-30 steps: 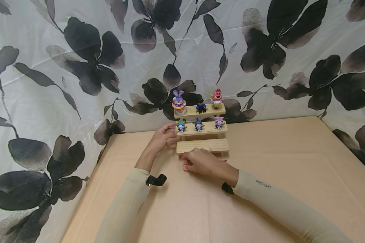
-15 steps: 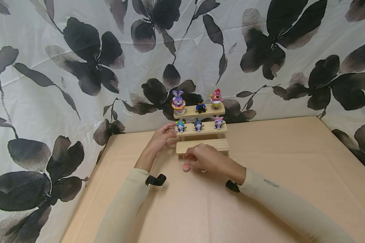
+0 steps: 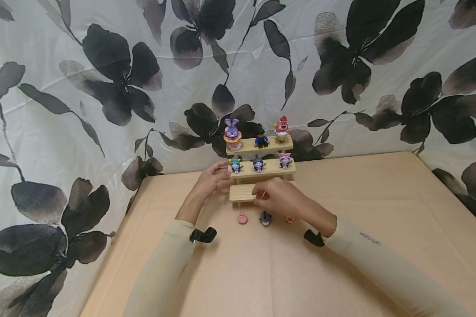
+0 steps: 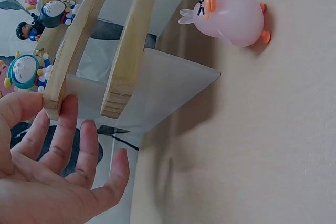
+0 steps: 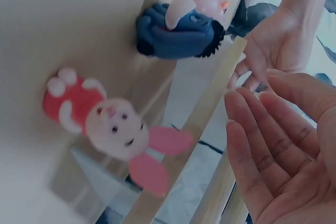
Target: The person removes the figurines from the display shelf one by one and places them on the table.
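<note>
A three-step wooden display shelf (image 3: 241,192) stands at the back of the table. My left hand (image 3: 211,180) pinches the left end of its middle plank (image 4: 84,35) between thumb and fingers. My right hand (image 3: 279,196) hovers in front of the bottom plank, fingers loosely bent, holding nothing. Below it on the table stand three figures in a row: a pink duck (image 3: 243,218), a blue donkey (image 3: 265,218) and a pink-eared piglet (image 5: 115,124) in red, which the right hand partly covers in the head view.
On the middle step stand three small blue figures, one a teal-hooded figure (image 3: 235,165). The top step carries a purple rabbit (image 3: 232,133), a dark-haired figure in blue (image 3: 262,139) and a pink bear (image 3: 281,129). Behind hangs a floral cloth (image 3: 143,132).
My right hand has lifted away from the pink duck and moved up and right, uncovering the duck, the donkey and part of the piglet. The left hand has stayed at the shelf.
</note>
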### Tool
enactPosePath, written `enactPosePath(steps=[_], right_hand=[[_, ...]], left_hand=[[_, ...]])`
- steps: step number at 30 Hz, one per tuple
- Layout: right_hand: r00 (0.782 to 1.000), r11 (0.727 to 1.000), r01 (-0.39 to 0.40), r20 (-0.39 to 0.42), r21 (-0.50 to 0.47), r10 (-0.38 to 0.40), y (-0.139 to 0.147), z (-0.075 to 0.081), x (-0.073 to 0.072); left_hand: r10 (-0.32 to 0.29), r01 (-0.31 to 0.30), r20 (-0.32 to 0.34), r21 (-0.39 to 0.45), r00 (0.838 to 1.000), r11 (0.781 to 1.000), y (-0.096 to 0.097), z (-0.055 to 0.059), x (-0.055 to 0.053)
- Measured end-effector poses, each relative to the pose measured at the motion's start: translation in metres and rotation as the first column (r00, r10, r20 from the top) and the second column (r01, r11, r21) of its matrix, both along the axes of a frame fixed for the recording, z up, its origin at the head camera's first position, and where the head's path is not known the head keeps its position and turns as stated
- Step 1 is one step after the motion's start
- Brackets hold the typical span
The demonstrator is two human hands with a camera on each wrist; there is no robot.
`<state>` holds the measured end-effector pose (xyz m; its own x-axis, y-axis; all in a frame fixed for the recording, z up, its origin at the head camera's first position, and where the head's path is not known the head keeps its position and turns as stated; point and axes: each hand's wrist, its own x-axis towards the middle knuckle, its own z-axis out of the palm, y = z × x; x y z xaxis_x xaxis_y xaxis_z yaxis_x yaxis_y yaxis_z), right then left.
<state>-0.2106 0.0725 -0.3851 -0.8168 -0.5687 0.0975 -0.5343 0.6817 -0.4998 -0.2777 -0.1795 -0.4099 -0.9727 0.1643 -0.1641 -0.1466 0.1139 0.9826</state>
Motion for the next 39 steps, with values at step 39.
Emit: enactPosePath(steps=[39], right_hand=[[0.976,0.967,0.118,-0.152,-0.225,-0.155,0.058,0.030,-0.022]], left_hand=[[-0.003,0.003,0.005,-0.008,1.000,1.000,0.000,0.000,-0.002]])
